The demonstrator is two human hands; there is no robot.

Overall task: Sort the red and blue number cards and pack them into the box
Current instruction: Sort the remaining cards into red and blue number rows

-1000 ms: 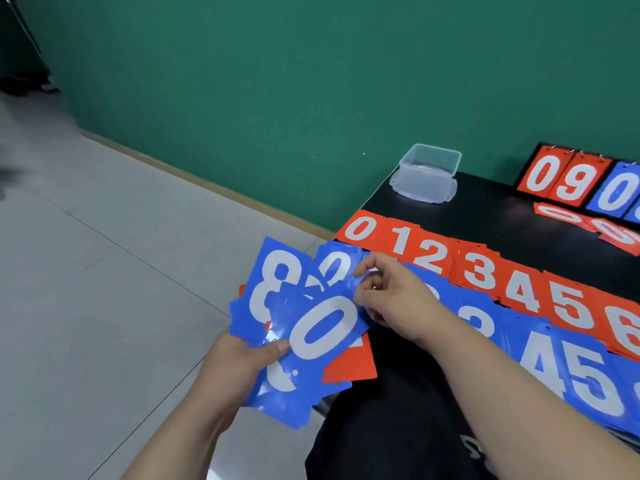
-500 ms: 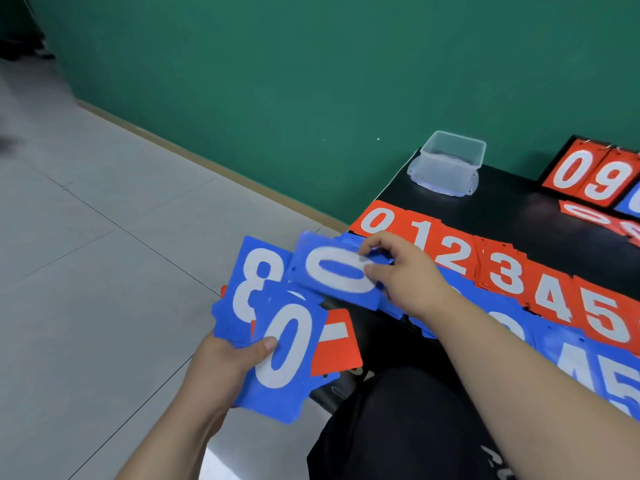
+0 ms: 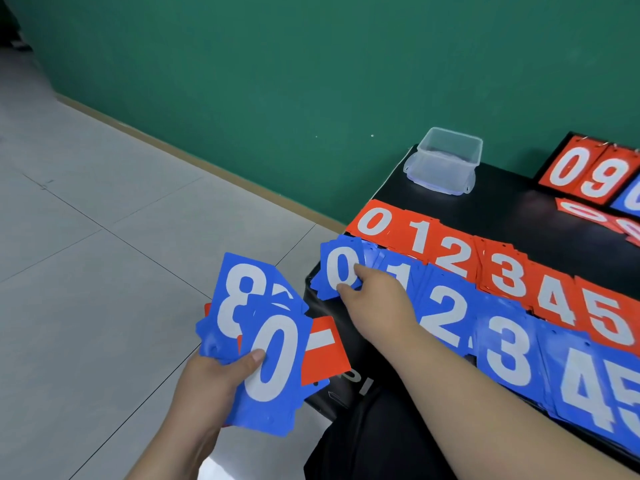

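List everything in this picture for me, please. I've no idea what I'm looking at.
red number cards: six piles showing 0 to 5, red, far row on the table
blue number cards: six piles showing 0 to 5, blue, near row
loose red cards: a few, red, before the scoreboard
black flip scoreboard: one, shows red 0 and 9, table's far right
clear plastic box: one, transparent, table's far left corner
black table: one, against the wall
green wall: one, behind
grey tiled floor: left
fan of cards: one, blue 8, blue 0, red minus, in left hand
left hand: holds the fan
right hand: pinches the blue 0 card
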